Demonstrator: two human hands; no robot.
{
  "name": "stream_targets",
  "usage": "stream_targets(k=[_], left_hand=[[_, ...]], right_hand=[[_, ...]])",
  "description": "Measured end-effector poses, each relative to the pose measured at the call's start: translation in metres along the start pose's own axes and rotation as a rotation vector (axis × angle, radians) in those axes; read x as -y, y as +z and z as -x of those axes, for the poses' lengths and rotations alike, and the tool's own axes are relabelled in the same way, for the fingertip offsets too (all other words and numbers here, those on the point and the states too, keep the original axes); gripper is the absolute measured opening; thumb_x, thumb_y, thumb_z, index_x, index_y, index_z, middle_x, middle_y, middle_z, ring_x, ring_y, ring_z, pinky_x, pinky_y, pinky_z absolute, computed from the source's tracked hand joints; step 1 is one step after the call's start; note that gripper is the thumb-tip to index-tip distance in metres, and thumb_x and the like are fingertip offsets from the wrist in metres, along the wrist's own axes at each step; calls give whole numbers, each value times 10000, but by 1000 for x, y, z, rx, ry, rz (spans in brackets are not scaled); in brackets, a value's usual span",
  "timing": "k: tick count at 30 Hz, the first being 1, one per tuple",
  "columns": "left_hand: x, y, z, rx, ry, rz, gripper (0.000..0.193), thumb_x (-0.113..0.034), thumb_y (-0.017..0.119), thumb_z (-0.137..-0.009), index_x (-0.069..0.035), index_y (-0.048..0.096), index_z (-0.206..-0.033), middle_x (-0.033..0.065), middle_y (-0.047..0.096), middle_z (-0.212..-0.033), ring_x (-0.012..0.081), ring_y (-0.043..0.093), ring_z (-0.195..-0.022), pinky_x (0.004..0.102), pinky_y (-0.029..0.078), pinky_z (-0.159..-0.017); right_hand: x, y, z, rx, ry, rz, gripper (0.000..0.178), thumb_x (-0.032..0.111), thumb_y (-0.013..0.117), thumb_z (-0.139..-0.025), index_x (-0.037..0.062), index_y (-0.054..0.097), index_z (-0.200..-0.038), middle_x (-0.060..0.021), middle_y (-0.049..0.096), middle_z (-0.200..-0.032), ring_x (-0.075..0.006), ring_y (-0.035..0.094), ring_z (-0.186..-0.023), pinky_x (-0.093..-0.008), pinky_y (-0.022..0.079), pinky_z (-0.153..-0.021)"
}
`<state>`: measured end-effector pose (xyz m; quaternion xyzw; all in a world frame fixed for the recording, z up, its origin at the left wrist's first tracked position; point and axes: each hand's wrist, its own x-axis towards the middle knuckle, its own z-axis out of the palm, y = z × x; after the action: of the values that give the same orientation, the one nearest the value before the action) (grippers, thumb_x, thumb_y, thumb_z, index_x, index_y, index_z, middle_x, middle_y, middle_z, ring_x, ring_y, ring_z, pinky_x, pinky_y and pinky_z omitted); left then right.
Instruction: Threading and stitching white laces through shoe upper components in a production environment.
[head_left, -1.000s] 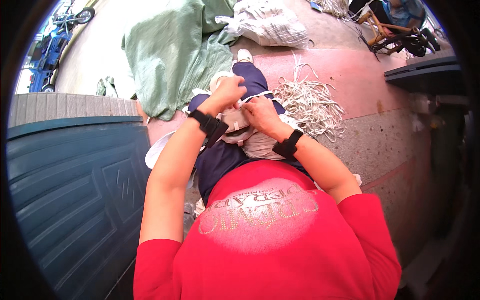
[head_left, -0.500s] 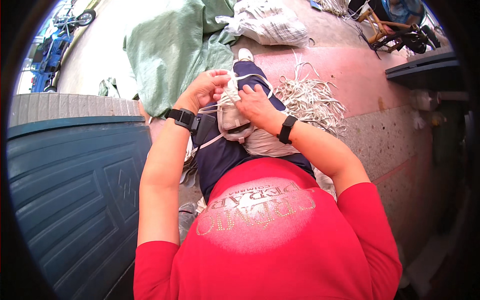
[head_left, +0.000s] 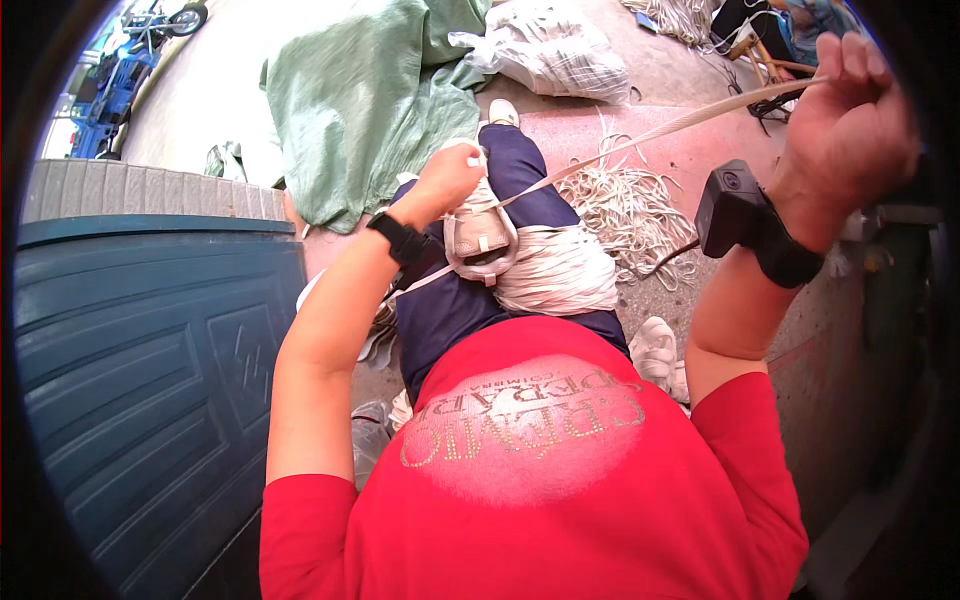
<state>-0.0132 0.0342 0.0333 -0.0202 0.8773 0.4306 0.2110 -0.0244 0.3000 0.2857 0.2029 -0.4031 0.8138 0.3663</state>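
A pale beige shoe (head_left: pixel 480 238) rests on my lap, its rounded heel opening toward me. My left hand (head_left: pixel 450 180) is closed at the far part of the shoe; its fingertips are partly hidden. Raised high at the right, my right hand (head_left: pixel 850 125) makes a fist around a flat off-white shoelace (head_left: pixel 660 132). The lace stretches taut from the shoe up to that fist. Another lace length slants from the shoe's near left side across my thigh. Beside the shoe, a thick bundle of off-white laces (head_left: pixel 560 272) lies over my right thigh.
A loose heap of laces (head_left: pixel 635 205) spreads on the floor right of my leg. Green sheeting (head_left: pixel 370 110) and a clear plastic bag (head_left: pixel 550 55) lie ahead. A blue panelled door (head_left: pixel 150 370) stands at left. White shoes (head_left: pixel 654 350) sit near my right hip.
My right hand has swung from the shoe far up to the right, drawing the lace out taut. My left hand has closed and shifted slightly right, staying at the shoe.
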Motion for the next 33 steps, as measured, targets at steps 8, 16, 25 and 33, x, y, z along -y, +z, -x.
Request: stream_targets(k=[8, 16, 25, 33], left_hand=[[46, -36, 41, 205, -200, 145, 357, -127, 576, -767, -16, 498, -1097, 18, 533, -741, 70, 452, -442, 230, 365, -358], [64, -18, 45, 1, 205, -328, 203, -186, 556, -761, -23, 629, -858, 165, 609, -740, 267, 606, -679, 335, 460, -626], [45, -7, 60, -242, 99, -684, 173, -133, 482, -773, -39, 595, -863, 220, 594, -735, 367, 589, -708, 432, 468, -637], [51, -10, 46, -370, 4, -474, 194, -149, 507, -760, -31, 573, -899, 208, 601, -806, 370, 577, -781, 438, 454, -702]], right_hand=[[-137, -63, 161, 605, 618, 623, 157, 200, 578, -791, 52, 628, -788, -15, 569, -699, -89, 512, -663, -253, 434, -629], [-150, -45, 285, 1174, 514, 1126, 153, 203, 541, -734, 61, 600, -735, -139, 599, -681, -306, 602, -664, -390, 478, -586], [-162, -33, 265, 1660, 452, 1122, 212, 215, 541, -778, 27, 530, -682, -87, 548, -596, -230, 576, -547, -351, 446, -455], [-60, 9, 38, 748, 1144, -887, 178, 194, 424, -883, 102, 455, -734, 24, 441, -622, -71, 422, -536, -212, 367, -441]])
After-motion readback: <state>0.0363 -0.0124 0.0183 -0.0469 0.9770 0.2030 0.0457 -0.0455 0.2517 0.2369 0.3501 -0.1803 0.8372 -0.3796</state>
